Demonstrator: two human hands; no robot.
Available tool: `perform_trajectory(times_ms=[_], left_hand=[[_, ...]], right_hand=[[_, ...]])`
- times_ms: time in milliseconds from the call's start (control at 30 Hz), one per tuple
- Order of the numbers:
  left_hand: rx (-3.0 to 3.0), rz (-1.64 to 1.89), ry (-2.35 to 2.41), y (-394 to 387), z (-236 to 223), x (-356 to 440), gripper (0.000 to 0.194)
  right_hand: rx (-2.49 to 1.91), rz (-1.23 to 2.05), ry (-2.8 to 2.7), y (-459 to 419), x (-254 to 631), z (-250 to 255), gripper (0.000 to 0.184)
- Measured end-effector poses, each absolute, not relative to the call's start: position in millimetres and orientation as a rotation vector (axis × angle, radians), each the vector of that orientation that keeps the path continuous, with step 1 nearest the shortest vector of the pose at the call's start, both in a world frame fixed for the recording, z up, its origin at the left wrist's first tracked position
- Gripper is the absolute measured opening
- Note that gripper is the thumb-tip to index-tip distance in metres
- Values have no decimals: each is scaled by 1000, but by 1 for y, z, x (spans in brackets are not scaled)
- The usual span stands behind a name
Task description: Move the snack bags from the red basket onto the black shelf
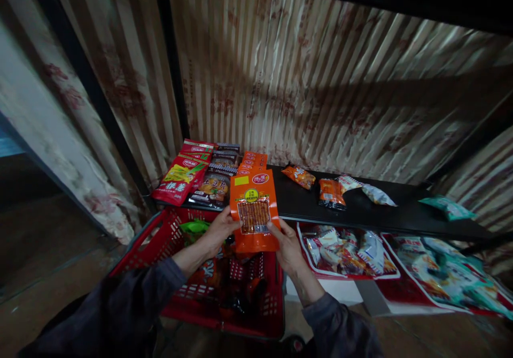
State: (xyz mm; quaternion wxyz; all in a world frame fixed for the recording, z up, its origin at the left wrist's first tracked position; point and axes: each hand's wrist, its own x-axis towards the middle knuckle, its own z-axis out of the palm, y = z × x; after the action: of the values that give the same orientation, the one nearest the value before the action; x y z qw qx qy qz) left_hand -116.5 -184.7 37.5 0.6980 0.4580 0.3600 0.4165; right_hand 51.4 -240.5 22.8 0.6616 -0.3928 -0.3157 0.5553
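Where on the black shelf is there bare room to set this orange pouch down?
Bare black shelf shows between the held orange pouch and the orange-black bags, and between the right-hand white bag and teal bag. The left end is crowded with red pouches, dark packets and more orange pouches.

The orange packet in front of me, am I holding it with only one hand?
No, your left hand pinches the orange packet at its left edge and your right hand at its right.
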Motion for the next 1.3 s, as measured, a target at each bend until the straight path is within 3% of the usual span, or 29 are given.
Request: perform_trajectory(times_ms=[167,400,867,967,1100,1200,1300], left_hand=[[1031,1039,823,-177,40,-115,75],[1015,1043,787,-176,34,-124,76],[971,1063,764,-174,40,-129,47],[995,1056,731,-180,45,-130,41],[1095,1050,734,-188,49,-130,40],[1183,1043,756,-193,50,-128,41],[1293,1024,784,-198,50,-127,44]], right_hand=[[-945,1221,-689,-233,45,23,34],[-994,1219,-680,-231,39,18,37],[-1033,1184,-728,-226,40,9,36],[-1075,1123,-857,-226,44,1,46],[-1278,736,-1093,-227,48,-6,64],[-1342,537,-1333,-232,45,-2,46],[-1296,611,-1466,-242,38,8,39]])
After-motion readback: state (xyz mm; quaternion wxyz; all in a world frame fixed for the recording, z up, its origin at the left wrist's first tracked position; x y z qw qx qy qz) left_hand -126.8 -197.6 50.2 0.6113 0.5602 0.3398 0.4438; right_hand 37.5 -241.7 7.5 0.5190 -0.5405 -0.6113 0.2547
